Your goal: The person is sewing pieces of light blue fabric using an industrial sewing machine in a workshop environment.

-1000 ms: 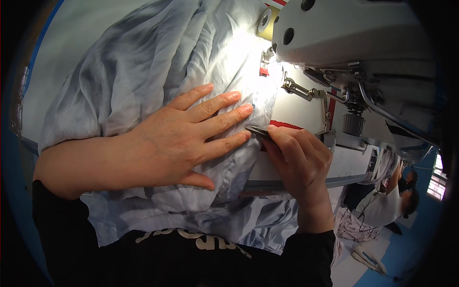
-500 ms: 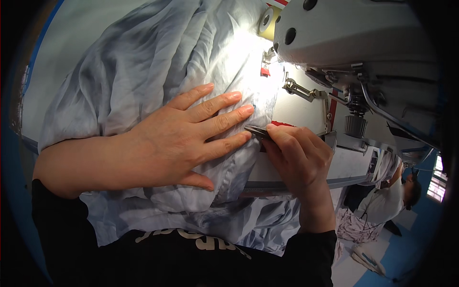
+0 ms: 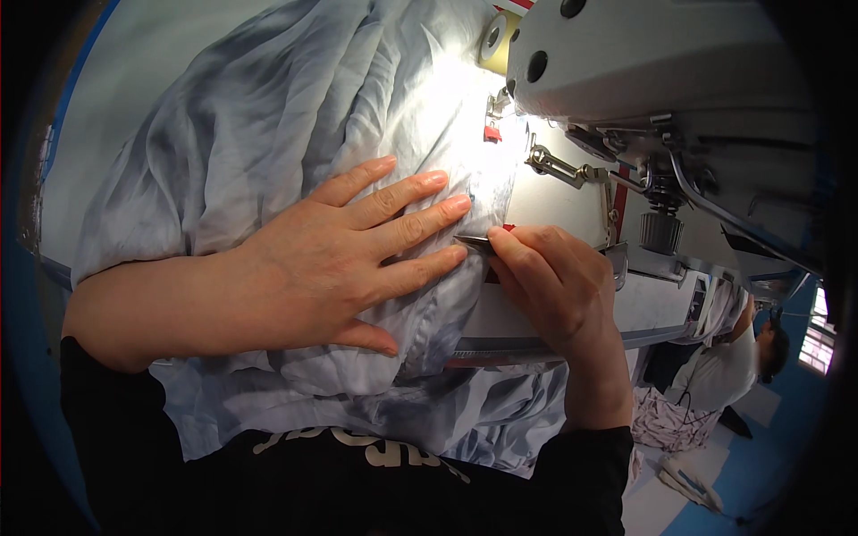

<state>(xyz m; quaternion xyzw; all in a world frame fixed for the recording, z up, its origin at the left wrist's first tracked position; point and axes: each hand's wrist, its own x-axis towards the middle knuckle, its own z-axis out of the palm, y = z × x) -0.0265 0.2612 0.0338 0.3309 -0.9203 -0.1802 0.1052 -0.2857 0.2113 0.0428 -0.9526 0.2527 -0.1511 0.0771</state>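
Observation:
Grey-white, softly patterned fabric (image 3: 241, 152) lies in folds over the sewing table and hangs down its near edge. My left hand (image 3: 357, 241) is spread flat on it, fingers apart and pointing right. Close to the left fingertips, my right hand (image 3: 559, 277) pinches a pair of metal tweezers (image 3: 474, 240). The tweezers' tips touch the fabric beside the left hand's fingers. Whether they grip a thread there is too small to make out. Beyond both hands, the lit presser foot (image 3: 493, 112) with a red piece stands at the fabric's right edge.
The sewing machine's body (image 3: 661, 80) fills the upper right, with a tension knob (image 3: 661, 232) below it. A yellowish roll (image 3: 494, 42) stands beside its head. A metal guide arm (image 3: 559, 165) lies on the bed. At far right, another person (image 3: 719, 375) sits near piled cloth (image 3: 670, 420).
My right hand has shifted slightly and turned a little, and the tweezers' visible part looks narrower. My left hand and the fabric stay almost the same.

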